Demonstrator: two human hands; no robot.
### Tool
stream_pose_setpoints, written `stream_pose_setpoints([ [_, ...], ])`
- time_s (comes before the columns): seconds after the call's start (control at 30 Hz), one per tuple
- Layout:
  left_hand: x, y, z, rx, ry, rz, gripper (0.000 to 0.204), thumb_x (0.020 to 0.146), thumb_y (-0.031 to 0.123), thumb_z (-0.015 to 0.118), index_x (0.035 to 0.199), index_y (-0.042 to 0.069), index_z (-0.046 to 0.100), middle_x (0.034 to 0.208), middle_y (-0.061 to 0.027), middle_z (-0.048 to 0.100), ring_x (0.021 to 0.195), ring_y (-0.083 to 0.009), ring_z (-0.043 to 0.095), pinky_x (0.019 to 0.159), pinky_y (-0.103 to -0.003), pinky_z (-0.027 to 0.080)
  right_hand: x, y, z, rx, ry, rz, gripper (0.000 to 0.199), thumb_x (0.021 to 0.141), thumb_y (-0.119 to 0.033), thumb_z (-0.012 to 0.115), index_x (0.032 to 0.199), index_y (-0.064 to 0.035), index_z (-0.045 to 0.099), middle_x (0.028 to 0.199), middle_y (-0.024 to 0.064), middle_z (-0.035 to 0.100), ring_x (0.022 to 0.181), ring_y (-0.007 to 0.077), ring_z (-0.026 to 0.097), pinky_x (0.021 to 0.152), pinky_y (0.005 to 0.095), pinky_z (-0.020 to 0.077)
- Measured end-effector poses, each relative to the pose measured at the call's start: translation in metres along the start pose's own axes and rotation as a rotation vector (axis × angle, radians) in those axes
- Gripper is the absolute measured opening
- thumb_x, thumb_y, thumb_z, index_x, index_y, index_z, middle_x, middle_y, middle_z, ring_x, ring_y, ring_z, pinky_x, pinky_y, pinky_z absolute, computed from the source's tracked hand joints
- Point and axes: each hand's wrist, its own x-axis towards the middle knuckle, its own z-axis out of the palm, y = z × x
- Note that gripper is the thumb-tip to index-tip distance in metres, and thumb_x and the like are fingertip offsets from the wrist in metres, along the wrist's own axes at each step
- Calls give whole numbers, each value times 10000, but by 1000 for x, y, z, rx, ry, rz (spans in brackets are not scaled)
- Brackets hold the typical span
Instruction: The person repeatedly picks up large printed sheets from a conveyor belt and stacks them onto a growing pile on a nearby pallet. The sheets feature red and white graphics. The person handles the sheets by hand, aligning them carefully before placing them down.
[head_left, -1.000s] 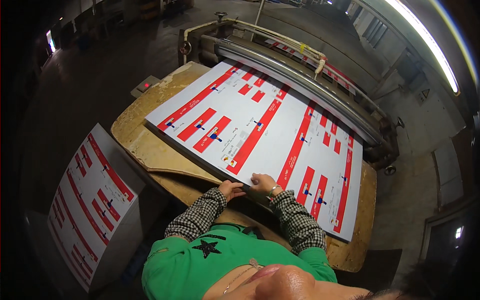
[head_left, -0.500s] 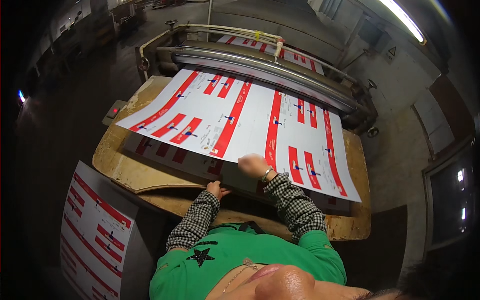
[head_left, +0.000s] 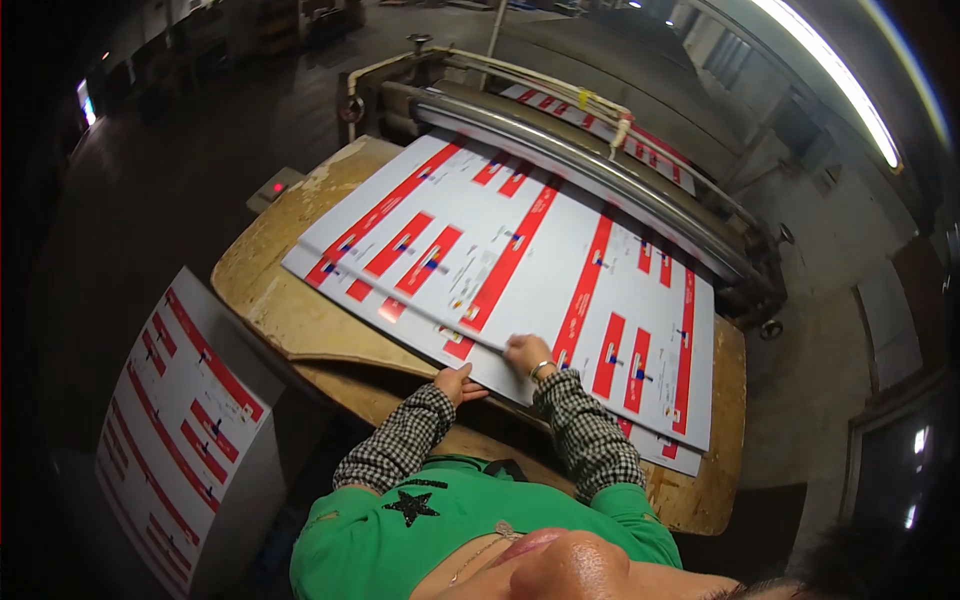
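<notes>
A large white printed sheet with red bands (head_left: 550,250) lies across the wooden feed table, its far edge under the metal roller. My right hand (head_left: 527,356), a bracelet at its wrist, is closed on this upper sheet's near edge. Beneath it lies a second printed sheet (head_left: 680,457), showing as a strip along the front and left. At that lower sheet's near edge is my left hand (head_left: 458,384), thumb on top and fingers below the edge. Checked sleeves cover both forearms.
The roller (head_left: 590,185) spans the far side of the worn wooden table (head_left: 265,270). More sheets show behind the machine. On the left stands a stack of similar printed sheets (head_left: 185,430). A small box with a red light (head_left: 277,187) sits at the table's left edge.
The upper sheet has dropped from a raised, curved position to lie nearly flat over the lower one. My right hand has come down with its edge. The view has also shifted.
</notes>
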Motion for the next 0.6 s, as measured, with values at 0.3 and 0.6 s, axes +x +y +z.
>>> stream_pose_setpoints([
  [0.3, 2, 8, 12, -9, -93, -22, 331, 886, 83, 426, 1195, -23, 380, 1118, -180, 521, 1008, -319, 561, 841, -431, 486, -39, -17, 0, -447, -205, -179, 888, 593, -457, 721, 1293, -84, 322, 1359, 233, 256, 1263, 398, 232, 971, 536, 277],
  [0.6, 1, 6, 21, 5, -19, -23, 230, 828, 55, 462, 994, -99, 504, 958, -148, 579, 916, -270, 588, 839, -426, 478, -21, -10, -58, 81, -375, -57, 450, 665, -224, 619, 1056, -2, 592, 1039, 180, 601, 949, 273, 584, 839, 304, 449],
])
